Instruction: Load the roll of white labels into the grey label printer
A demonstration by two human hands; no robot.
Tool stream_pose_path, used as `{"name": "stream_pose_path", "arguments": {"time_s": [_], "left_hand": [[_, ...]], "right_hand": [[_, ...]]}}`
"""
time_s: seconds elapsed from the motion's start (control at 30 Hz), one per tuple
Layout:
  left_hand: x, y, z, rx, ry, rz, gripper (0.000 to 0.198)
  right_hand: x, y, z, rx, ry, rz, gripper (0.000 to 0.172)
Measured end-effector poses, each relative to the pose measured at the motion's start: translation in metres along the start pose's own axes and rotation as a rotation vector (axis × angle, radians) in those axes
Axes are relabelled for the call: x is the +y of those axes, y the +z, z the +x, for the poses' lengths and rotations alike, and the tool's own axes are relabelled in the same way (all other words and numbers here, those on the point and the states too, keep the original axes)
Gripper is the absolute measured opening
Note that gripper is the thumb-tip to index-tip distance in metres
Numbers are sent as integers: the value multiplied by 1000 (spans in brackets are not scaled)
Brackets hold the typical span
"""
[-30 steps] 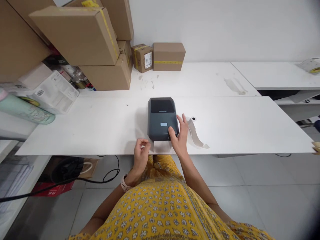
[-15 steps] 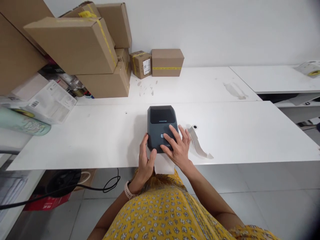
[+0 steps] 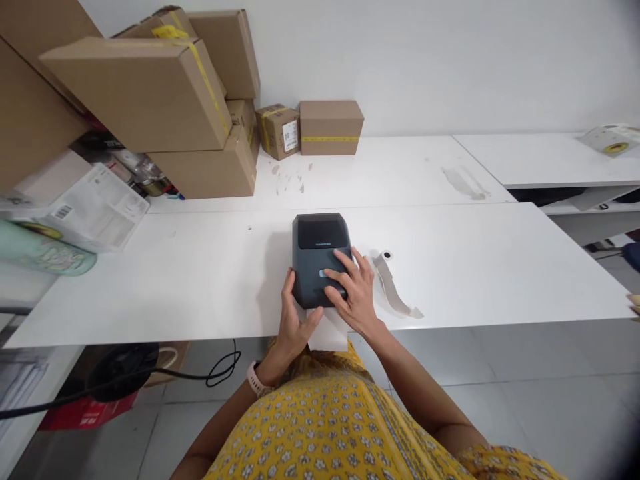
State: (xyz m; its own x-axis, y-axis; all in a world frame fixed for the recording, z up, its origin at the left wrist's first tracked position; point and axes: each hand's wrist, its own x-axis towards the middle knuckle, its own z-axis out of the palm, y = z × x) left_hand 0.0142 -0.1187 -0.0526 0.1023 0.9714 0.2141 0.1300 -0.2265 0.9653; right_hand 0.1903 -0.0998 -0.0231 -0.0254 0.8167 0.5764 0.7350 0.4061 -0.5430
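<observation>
A dark blue-grey label printer (image 3: pixel 311 288) with a smoked window is on the white table (image 3: pixel 210 287) near its front edge. A strip of white paper (image 3: pixel 327 330) hangs from its front, over the table edge. My left hand (image 3: pixel 294 325) is around the printer's front left corner, fingers along the side and thumb by the paper. Spread over the right half of the lid is my right hand (image 3: pixel 355 293), with a fingertip at the light blue button (image 3: pixel 323 273). To the right lies a small paper roll (image 3: pixel 387 257) with its torn strip curling forward.
Cardboard boxes (image 3: pixel 140 93) are stacked at the left, and two smaller cartons (image 3: pixel 331 127) stand against the wall. A green bottle (image 3: pixel 50 248) lies by a white box (image 3: pixel 97 207). A black cable (image 3: pixel 185 375) runs below the table. Something tan (image 3: pixel 634 303) shows at the right edge.
The view has shifted slightly. My left thumb has moved right along the printer's front edge toward the paper. My right hand stays on the lid, and a tan object has come into view at the far right.
</observation>
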Motion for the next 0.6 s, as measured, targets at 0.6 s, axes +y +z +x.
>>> {"name": "stream_pose_path", "arguments": {"time_s": [0.6], "left_hand": [[28, -7, 51, 211, 156, -205, 53]], "right_hand": [[-9, -18, 28, 135, 174, 238, 55]]}}
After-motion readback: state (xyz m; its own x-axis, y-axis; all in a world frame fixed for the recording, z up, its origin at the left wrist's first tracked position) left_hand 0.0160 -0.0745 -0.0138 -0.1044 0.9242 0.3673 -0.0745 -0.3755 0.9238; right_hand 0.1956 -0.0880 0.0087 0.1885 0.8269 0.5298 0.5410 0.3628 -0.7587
